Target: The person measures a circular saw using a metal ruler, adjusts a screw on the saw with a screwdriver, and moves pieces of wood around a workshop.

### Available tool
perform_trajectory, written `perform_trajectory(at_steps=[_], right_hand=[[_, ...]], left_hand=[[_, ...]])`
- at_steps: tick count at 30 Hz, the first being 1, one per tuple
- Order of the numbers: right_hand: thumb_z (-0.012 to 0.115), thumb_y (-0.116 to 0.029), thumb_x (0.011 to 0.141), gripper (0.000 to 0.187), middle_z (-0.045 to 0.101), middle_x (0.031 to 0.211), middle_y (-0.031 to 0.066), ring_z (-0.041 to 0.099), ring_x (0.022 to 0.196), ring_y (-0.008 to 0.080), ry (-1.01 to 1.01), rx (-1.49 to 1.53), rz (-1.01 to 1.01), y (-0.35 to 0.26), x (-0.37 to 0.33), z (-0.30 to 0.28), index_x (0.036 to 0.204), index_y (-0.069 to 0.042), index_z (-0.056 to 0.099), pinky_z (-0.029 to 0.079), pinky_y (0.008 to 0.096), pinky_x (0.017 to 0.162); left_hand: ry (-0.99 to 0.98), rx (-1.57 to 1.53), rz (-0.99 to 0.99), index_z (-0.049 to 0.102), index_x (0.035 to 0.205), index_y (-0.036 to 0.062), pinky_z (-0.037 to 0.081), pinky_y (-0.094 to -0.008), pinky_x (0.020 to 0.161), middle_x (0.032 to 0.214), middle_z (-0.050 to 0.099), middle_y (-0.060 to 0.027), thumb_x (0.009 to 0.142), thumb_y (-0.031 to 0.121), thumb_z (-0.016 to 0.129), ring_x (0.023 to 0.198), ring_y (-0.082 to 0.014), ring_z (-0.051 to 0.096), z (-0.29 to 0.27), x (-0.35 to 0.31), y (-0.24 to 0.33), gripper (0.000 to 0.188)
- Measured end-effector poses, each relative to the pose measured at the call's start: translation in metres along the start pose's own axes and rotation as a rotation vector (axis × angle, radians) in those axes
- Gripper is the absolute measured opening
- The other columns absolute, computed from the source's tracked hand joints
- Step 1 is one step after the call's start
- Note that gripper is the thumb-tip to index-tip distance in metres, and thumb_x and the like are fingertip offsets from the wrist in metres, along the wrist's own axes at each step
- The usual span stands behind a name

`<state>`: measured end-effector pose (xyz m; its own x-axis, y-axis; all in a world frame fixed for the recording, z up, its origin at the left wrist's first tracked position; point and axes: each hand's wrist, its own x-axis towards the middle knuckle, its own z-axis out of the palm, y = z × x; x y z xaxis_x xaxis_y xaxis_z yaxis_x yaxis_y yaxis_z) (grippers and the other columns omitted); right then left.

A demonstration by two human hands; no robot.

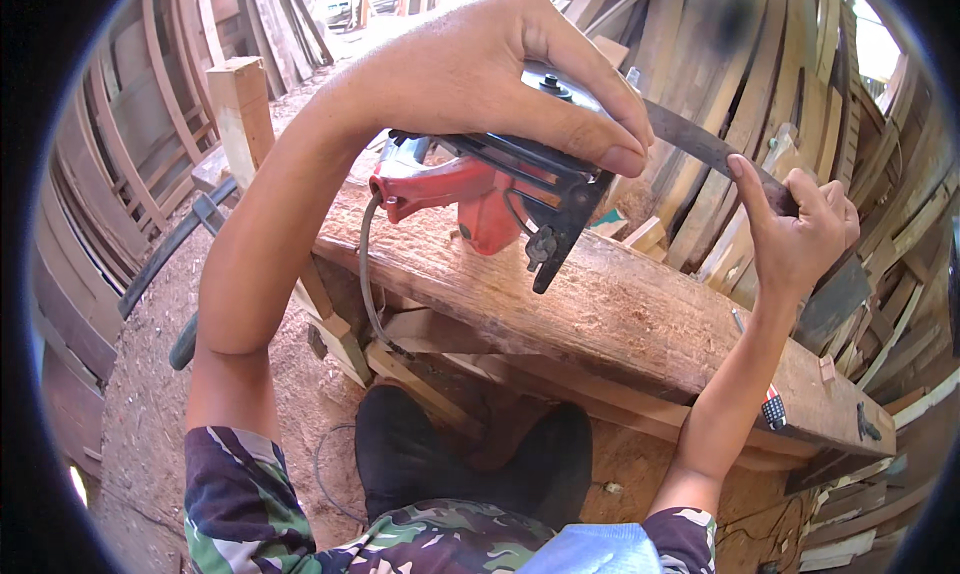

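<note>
A red and black power saw (480,189), apparently a circular saw, rests upturned on a thick wooden beam (600,314), its dark base plate facing up. Above it arches my left hand (540,84), thumb and fingers closed at the left end of a dark flat metal strip (690,134) that looks like a file. The exact contact under those fingers is hidden. Out to the right, my right hand (800,214) grips the strip's other end, with the thumb pressed along its face. A grey cord (365,264) hangs from the saw's handle over the beam's near edge.
Sawdust covers the beam and ground. An upright wooden post (240,109) stands at the left, near a dark curved bar (165,259). Boards (700,34) lean along the back and right. A small patterned object (773,409) sits at the beam's near right edge.
</note>
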<state>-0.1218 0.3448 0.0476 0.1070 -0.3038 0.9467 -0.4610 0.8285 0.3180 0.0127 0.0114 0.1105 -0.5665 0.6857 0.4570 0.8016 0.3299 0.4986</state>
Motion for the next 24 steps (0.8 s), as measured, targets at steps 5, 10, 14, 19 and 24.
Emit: perform_trajectory(at_steps=[5,10,14,19,24], right_hand=[[0.100,-0.062,0.071,0.068,0.036,0.057,-0.0025,0.040,0.061,0.0196,0.004,0.021,0.010,0.000,0.002,0.003,0.060,-0.010,0.059,0.040,0.0389,0.078],[0.101,-0.062,0.071,0.068,0.036,0.057,-0.0025,0.040,0.061,0.0193,0.000,-0.007,-0.004,-0.001,-0.001,0.005,0.060,-0.010,0.058,0.040,0.0381,0.079],[0.100,-0.059,0.076,0.071,0.035,0.060,-0.0012,0.038,0.062,0.0199,0.020,0.007,-0.015,-0.002,-0.002,0.005,0.061,-0.008,0.052,0.039,0.0386,0.078],[0.100,-0.059,0.076,0.072,0.034,0.060,-0.0014,0.037,0.062,0.0185,0.026,0.004,-0.034,-0.003,-0.001,0.005,0.060,-0.009,0.049,0.038,0.0389,0.077],[0.100,-0.058,0.077,0.072,0.033,0.059,-0.0026,0.036,0.061,0.0166,-0.006,0.012,-0.035,-0.004,-0.002,0.005,0.059,-0.011,0.049,0.035,0.0377,0.074]], left_hand=[[0.174,-0.012,-0.060,0.090,0.114,0.0109,0.059,-0.0305,0.103,0.111,0.087,-0.0043,0.093,0.021,0.091,0.105,-0.0158,0.080,0.012,-0.001,-0.003,0.023],[0.129,-0.095,-0.065,0.089,0.118,0.0110,0.058,-0.0318,0.105,0.116,0.086,-0.0058,0.095,0.019,0.088,0.109,-0.0166,0.079,0.009,-0.001,-0.017,0.024],[0.129,-0.079,0.012,0.089,0.117,0.0108,0.058,-0.0312,0.103,0.114,0.086,-0.0057,0.096,0.019,0.088,0.106,-0.0154,0.079,0.009,-0.002,-0.017,0.023],[0.138,-0.087,0.013,0.089,0.116,0.0107,0.059,-0.0297,0.098,0.110,0.087,-0.0053,0.095,0.020,0.089,0.099,-0.0135,0.079,0.006,-0.006,-0.019,0.023],[0.167,-0.190,0.106,0.090,0.114,0.0109,0.059,-0.0284,0.094,0.107,0.087,-0.0044,0.094,0.022,0.090,0.096,-0.0129,0.078,0.016,0.001,-0.030,0.023]])
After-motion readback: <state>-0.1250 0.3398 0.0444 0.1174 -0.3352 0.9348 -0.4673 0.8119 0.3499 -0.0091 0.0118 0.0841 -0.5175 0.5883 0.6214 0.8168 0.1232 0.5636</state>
